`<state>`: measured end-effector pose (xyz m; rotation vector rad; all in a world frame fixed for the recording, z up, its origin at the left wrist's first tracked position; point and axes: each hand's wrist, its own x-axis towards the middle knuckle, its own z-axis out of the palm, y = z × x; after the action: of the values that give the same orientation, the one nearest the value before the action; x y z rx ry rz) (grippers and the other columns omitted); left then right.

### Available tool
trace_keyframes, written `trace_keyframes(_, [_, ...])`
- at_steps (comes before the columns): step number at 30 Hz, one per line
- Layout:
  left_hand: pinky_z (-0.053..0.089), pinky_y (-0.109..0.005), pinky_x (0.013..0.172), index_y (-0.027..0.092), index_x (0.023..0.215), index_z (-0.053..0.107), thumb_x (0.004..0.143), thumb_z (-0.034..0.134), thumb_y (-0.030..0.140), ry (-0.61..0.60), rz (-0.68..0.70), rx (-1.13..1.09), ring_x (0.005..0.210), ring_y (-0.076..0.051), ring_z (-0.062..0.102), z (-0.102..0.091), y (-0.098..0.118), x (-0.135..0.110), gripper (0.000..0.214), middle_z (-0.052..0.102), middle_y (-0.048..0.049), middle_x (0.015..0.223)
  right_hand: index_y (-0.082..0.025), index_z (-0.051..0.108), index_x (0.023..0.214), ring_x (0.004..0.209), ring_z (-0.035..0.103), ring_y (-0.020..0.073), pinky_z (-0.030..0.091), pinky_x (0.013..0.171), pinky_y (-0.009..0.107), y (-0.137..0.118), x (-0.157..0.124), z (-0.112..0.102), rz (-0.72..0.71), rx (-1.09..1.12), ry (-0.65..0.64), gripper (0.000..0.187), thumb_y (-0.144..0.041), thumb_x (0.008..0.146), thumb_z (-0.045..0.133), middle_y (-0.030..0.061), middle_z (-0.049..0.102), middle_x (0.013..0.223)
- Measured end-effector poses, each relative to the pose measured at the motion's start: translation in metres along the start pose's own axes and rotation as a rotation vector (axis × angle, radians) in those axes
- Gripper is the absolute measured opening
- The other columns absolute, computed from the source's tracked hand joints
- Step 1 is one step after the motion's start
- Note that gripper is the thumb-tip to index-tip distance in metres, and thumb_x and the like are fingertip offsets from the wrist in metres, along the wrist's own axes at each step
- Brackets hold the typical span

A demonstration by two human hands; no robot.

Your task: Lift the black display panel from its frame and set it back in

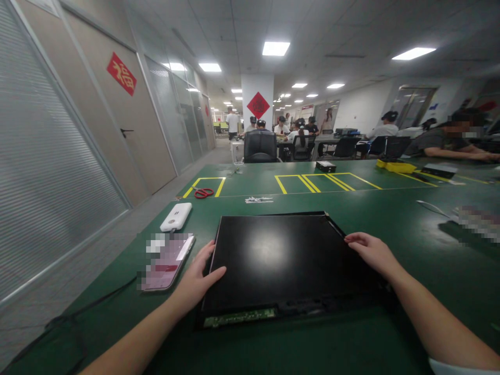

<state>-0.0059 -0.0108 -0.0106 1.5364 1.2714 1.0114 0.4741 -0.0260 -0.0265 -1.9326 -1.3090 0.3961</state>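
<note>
A black LCD panel (281,260) lies before me, seated slightly askew in a black frame (335,224) whose edge shows along the back and right. Along its near side runs a strip of green circuit board (240,316). My left hand (201,275) is closed on the panel's left edge, thumb on top of the glass and fingers along the side. At the far right edge, my right hand (371,252) has its fingertips pressed together on the frame. The underside of both panel and frame is hidden.
A phone (167,265) and a white power bank (176,216), with a black cable, lie left. Red-handled scissors (203,193) and small pieces (258,200) lie behind the panel. Yellow tape marks the green table (242,182). A white cable (433,209) lies right; people sit farther off.
</note>
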Motion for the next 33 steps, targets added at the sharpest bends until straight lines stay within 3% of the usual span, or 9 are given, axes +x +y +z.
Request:
trace_keyframes(6, [0.021, -0.05, 0.117, 0.021, 0.124, 0.061, 0.069, 0.072, 0.044, -0.015, 0.057, 0.2, 0.144, -0.033, 0.03, -0.0021, -0.0041, 0.0035, 0.06, 0.039, -0.0163, 0.154, -0.026, 0.072, 0.081, 0.09, 0.071, 0.0242, 0.05, 0.083, 0.035, 0.0014, 0.0001, 0.0004, -0.011, -0.007, 0.019, 0.021, -0.033, 0.067, 0.057, 0.0032, 0.077, 0.091])
trace_keyframes(11, [0.023, -0.052, 0.116, 0.019, 0.121, 0.063, 0.066, 0.073, 0.046, -0.007, 0.035, 0.259, 0.144, -0.037, 0.028, -0.0025, -0.0029, 0.0042, 0.062, 0.034, -0.0175, 0.156, -0.026, 0.072, 0.083, 0.091, 0.07, 0.0243, 0.05, 0.084, 0.035, 0.0003, -0.0003, -0.0008, -0.001, -0.034, 0.009, 0.022, -0.033, 0.067, 0.058, 0.003, 0.077, 0.092])
trace_keyframes(19, [0.02, -0.051, 0.117, 0.02, 0.122, 0.063, 0.065, 0.073, 0.048, -0.014, 0.009, 0.288, 0.146, -0.036, 0.025, -0.0044, -0.0048, 0.0059, 0.065, 0.032, -0.0171, 0.157, -0.026, 0.072, 0.082, 0.089, 0.07, 0.0238, 0.051, 0.085, 0.034, 0.0011, -0.0004, -0.0005, -0.02, -0.038, 0.015, 0.022, -0.034, 0.067, 0.058, 0.0029, 0.076, 0.09])
trace_keyframes(33, [0.028, -0.051, 0.115, 0.016, 0.125, 0.062, 0.066, 0.071, 0.05, -0.018, -0.007, 0.289, 0.144, -0.038, 0.029, -0.0044, -0.0001, 0.007, 0.069, 0.035, -0.0181, 0.155, -0.026, 0.072, 0.084, 0.091, 0.07, 0.0244, 0.05, 0.083, 0.034, 0.0036, 0.0009, -0.0001, -0.003, -0.045, 0.004, 0.023, -0.033, 0.067, 0.058, 0.0034, 0.076, 0.092])
